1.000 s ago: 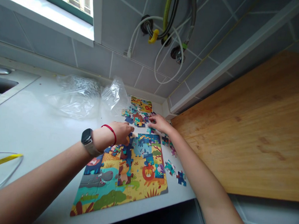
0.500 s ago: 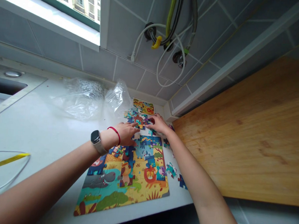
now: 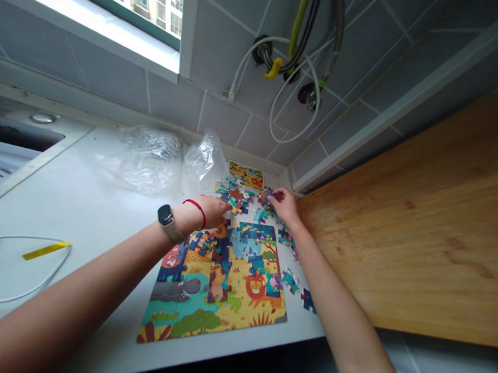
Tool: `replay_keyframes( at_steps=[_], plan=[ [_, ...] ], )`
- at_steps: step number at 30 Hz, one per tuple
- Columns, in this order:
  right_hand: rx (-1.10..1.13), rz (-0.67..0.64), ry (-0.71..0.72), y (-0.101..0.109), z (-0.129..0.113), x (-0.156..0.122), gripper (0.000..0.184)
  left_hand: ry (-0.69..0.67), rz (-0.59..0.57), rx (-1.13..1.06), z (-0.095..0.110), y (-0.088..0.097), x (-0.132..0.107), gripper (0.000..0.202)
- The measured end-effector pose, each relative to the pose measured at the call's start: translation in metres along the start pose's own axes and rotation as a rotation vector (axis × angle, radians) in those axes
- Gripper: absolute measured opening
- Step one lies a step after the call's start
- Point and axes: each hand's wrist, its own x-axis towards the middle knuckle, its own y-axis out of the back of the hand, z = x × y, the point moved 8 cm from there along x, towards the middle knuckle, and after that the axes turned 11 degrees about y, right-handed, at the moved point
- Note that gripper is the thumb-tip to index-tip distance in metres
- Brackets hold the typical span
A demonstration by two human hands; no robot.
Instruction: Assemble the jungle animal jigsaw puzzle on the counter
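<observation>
Tabletop [image 3: 84,211] in white, on which a part-built puzzle [image 3: 223,280] is laid flat near the front edge. Left hand [image 3: 213,209], with a watch [image 3: 166,221] at the wrist, is stretched with loosely extended fingers onto the heap of loose pieces [image 3: 237,194] just behind the puzzle; whether a piece is gripped cannot be told. Right hand [image 3: 287,206] is set just beside the heap, its fingertips placed on a dark piece [image 3: 267,196]; whether that piece is pinched cannot be told. Behind the heap a reference picture [image 3: 246,175] is seen, with a plastic bag [image 3: 150,159] to the left and a wooden board [image 3: 418,217] to the right.
</observation>
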Motion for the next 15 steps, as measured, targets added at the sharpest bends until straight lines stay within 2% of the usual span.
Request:
replay_keyframes(
  at_steps=[3,5,7,9,11,15],
  plan=[
    [0.106,0.031,-0.026,0.012,-0.009,-0.023,0.039,0.055,-0.051,0.073,-0.003,0.010,-0.005,0.033],
    [0.200,-0.036,-0.014,0.007,-0.027,-0.044,0.042,0.012,-0.023,0.061,0.004,0.025,-0.011,0.031],
    [0.373,-0.226,0.009,-0.015,-0.054,-0.069,0.037,-0.058,0.010,0.026,0.012,0.037,-0.018,0.031],
    [0.440,-0.371,0.032,-0.038,-0.081,-0.092,0.029,-0.098,0.033,-0.007,0.017,0.043,-0.028,0.033],
    [0.469,-0.438,0.050,-0.058,-0.101,-0.106,0.026,-0.106,0.024,-0.025,0.015,0.038,-0.041,0.035],
    [0.505,-0.401,0.060,-0.092,-0.117,-0.109,0.026,-0.175,0.033,-0.051,0.003,0.011,-0.071,0.036]
  ],
)
